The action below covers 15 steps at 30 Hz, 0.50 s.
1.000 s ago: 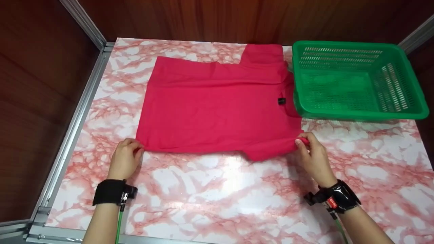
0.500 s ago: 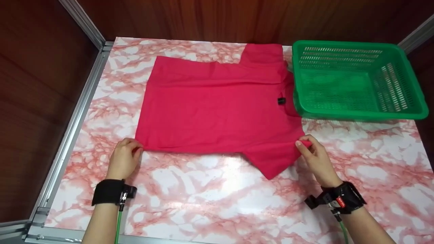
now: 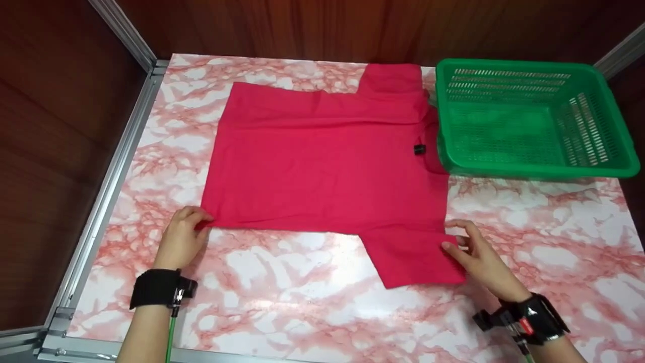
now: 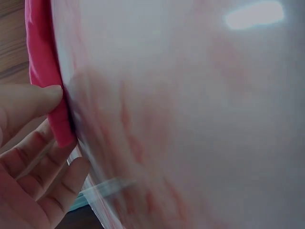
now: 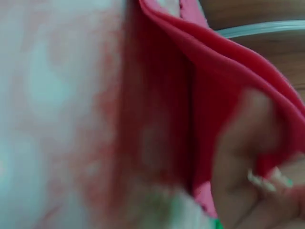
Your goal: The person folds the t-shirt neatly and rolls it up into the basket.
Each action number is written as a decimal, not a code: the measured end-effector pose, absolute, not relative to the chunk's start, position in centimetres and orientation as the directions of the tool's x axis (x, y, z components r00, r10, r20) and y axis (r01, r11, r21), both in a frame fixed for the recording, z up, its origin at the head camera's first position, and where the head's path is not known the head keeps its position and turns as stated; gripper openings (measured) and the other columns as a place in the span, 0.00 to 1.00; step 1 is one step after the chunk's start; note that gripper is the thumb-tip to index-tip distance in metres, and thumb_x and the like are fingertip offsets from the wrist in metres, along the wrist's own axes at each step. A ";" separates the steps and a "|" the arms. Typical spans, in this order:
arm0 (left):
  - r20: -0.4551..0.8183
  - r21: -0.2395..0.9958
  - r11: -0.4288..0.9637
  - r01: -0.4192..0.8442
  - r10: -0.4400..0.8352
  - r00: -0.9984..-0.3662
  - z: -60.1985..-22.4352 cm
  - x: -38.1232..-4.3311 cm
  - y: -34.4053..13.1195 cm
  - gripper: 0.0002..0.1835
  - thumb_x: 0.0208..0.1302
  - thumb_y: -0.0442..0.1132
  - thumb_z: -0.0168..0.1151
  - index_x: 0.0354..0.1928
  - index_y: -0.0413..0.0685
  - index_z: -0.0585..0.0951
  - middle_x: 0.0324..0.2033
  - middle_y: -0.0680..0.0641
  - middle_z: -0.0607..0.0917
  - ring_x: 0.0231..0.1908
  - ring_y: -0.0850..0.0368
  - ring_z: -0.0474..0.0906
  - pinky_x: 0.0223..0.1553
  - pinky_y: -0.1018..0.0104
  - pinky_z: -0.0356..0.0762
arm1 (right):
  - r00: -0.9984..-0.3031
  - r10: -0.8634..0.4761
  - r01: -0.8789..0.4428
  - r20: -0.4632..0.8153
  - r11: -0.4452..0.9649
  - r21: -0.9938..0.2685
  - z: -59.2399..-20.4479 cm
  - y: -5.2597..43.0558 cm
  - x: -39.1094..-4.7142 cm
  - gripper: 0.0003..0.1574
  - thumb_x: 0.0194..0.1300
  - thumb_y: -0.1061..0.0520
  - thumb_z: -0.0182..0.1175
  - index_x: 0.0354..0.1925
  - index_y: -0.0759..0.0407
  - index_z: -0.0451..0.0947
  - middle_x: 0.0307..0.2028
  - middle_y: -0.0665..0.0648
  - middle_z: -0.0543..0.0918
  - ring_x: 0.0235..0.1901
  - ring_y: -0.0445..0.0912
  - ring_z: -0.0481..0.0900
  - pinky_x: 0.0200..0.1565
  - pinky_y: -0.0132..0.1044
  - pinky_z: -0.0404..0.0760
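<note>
A red T-shirt (image 3: 322, 166) lies spread sideways on the table, its hem to the left and its neck, with a small black tag (image 3: 420, 149), to the right. At the near hem corner my left hand (image 3: 181, 239) pinches the cloth; in the left wrist view the thumb (image 4: 50, 95) presses it over the fingers. The near sleeve (image 3: 415, 259) extends towards me. My right hand (image 3: 486, 262) is at that sleeve's right side, thumb over the cloth and forefinger apart from it. In the blurred right wrist view the sleeve opening (image 5: 214, 62) bulges up around the fingers.
A green plastic basket (image 3: 504, 169) stands at the back right, its left side overlapping the shirt's neck. The marbled table (image 3: 302, 317) has metal rails (image 3: 116, 166) and dark wooden panels (image 3: 312, 30) around it.
My right hand has drawn the near sleeve towards me and unfolded it, and its thumb and forefinger have parted. The left hand stays at the hem corner.
</note>
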State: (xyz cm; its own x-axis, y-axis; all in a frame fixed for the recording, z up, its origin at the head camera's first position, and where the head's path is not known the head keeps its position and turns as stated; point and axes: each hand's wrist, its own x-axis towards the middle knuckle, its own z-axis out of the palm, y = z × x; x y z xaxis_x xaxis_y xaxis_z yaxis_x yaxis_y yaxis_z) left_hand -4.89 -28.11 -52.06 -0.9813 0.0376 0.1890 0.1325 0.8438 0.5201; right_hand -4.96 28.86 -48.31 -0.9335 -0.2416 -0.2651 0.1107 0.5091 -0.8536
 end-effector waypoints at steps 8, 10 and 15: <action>0.184 0.507 0.848 0.155 0.069 -0.981 -52.1 -4.8 -28.5 0.08 0.52 0.25 0.64 0.36 0.38 0.84 0.42 0.40 0.79 0.48 0.42 0.73 0.48 0.50 0.74 | -0.806 -0.522 0.007 -0.279 0.463 -0.886 -49.2 30.2 -2.4 0.33 0.61 0.77 0.42 0.62 0.57 0.63 0.43 0.64 0.77 0.31 0.41 0.77 0.30 0.34 0.78; 0.187 0.505 0.848 0.161 0.075 -0.979 -52.1 -4.8 -28.6 0.08 0.52 0.24 0.63 0.35 0.37 0.84 0.43 0.39 0.79 0.48 0.42 0.73 0.48 0.50 0.74 | -0.785 -0.583 -0.130 -0.211 0.487 -0.864 -49.6 30.1 -1.8 0.43 0.50 0.83 0.43 0.61 0.56 0.67 0.52 0.63 0.76 0.41 0.37 0.76 0.34 0.29 0.76; 0.213 0.507 0.843 0.180 0.080 -0.974 -52.3 -4.7 -28.8 0.07 0.51 0.22 0.63 0.33 0.37 0.84 0.41 0.39 0.79 0.46 0.42 0.74 0.49 0.50 0.73 | -0.805 -0.593 -0.403 -0.008 0.557 -0.726 -50.1 29.3 -1.3 0.39 0.47 0.80 0.59 0.53 0.49 0.78 0.50 0.51 0.81 0.49 0.32 0.73 0.41 0.20 0.71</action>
